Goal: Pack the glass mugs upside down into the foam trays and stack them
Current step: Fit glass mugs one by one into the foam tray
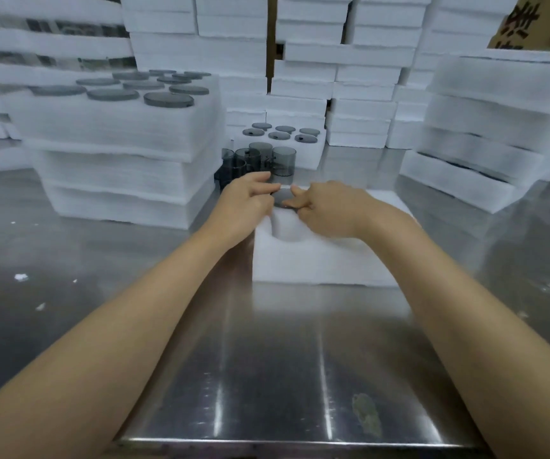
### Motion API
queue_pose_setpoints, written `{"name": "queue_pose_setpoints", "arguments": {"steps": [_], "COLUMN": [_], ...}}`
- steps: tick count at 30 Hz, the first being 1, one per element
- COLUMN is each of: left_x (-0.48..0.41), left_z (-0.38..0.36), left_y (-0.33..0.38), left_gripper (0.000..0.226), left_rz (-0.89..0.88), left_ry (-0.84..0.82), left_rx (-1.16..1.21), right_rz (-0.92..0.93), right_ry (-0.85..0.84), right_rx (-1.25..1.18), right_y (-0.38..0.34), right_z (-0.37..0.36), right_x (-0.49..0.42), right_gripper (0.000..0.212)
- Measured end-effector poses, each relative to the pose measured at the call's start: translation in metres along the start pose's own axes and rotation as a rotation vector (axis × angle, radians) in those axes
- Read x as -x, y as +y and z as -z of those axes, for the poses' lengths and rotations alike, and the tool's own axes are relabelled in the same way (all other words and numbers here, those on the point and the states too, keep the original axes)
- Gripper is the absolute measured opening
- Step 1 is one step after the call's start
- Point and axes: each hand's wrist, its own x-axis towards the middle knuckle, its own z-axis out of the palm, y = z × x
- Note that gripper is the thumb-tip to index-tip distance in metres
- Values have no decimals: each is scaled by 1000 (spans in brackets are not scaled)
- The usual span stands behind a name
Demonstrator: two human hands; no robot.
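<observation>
Dark glass mug (283,198) sits in far-left pocket of foam tray (320,260) — flat base up, mouth down, long axis judged vertical; handle direction not discernible. Gripped from opposite sides: left hand (247,202) and right hand (328,208) both pinch base edge, likely to seat it square in snug foam. Adjacent near pocket (286,231) empty. Loose mugs (260,160) just behind tray, within reach. Filled stack (118,134) at left on counter (267,359).
</observation>
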Motion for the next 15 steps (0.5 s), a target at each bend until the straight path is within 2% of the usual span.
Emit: {"name": "queue_pose_setpoints", "arguments": {"steps": [1,3,5,7,9,10,12,15], "left_x": [2,6,8,9,8,7,2,-6], "left_z": [0,-3,-4,-5,-2,1,11,25], "left_y": [-2,-2,0,1,-1,-3,-9,-20], "left_gripper": [43,44,48,54,55,57,61,66], "left_rz": [3,33,70,97,127,146,200,252], "left_ry": [-15,-32,-17,28,99,139,214,191], "left_rx": [6,79,198,284,342,385,493,556], "right_rz": [17,9,-131,-341,-564,-655,-732,-590], "right_ry": [-33,8,251,551,774,816,767,668], "right_rx": [-123,-544,-898,-915,-916,-1031,-1264,-1233], "right_y": [5,18,41,73,107,117,124,117], "right_z": [-1,4,8,6,-4,-12,-32,-55], "right_x": [2,10,17,22,25,26,23,3], "right_gripper": [44,35,27,26,32,33,32,29]}}
